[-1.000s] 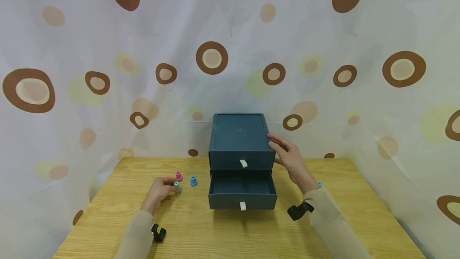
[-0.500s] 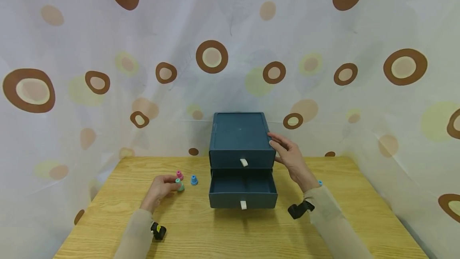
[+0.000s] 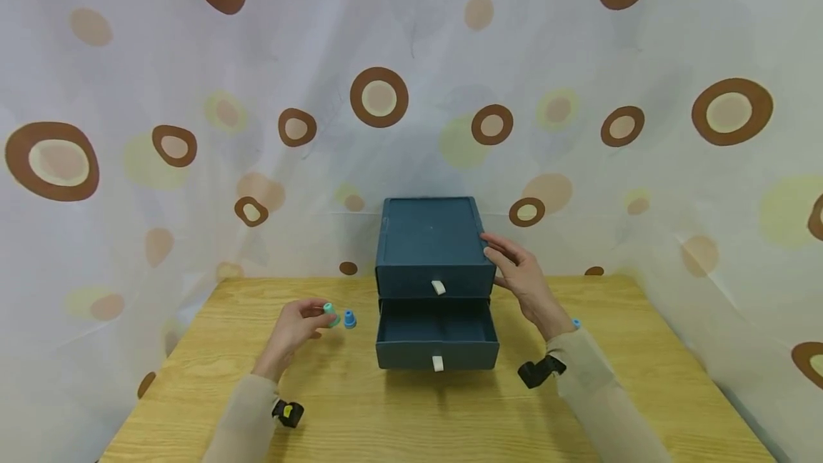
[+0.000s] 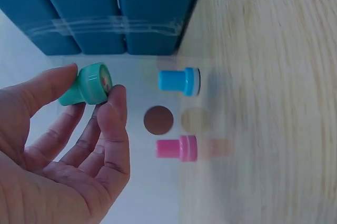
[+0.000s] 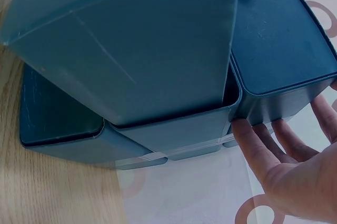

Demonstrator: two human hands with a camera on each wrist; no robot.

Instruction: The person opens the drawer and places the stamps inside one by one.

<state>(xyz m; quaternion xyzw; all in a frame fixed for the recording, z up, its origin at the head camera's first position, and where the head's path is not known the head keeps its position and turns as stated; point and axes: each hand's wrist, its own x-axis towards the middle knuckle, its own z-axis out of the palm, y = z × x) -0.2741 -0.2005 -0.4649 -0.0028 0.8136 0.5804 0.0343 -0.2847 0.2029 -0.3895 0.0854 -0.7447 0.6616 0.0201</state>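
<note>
My left hand [image 3: 292, 331] pinches a small green toy stamp [image 4: 90, 85] between thumb and fingers, its patterned face showing in the left wrist view. The stamp is raised off the table, left of a blue stamp [image 3: 349, 319]. A pink stamp [image 4: 177, 149] stands beside the blue one; in the head view my left hand hides it. With fingers extended, my right hand [image 3: 524, 283] rests against the upper right side of a dark blue drawer unit [image 3: 429, 231]. Below its closed top drawer, another drawer [image 3: 437, 356] is pulled out, with nothing visible inside.
A small blue object [image 3: 576, 323] is mostly hidden behind my right wrist. The drawer unit stands on a wooden table [image 3: 347, 413] near its back edge, before a patterned curtain [image 3: 424, 56]. White tabs [image 3: 439, 363] mark the drawer fronts.
My left hand has lifted the green stamp and carried it slightly right and away from me, covering the pink stamp in the head view. My right hand stays on the drawer unit.
</note>
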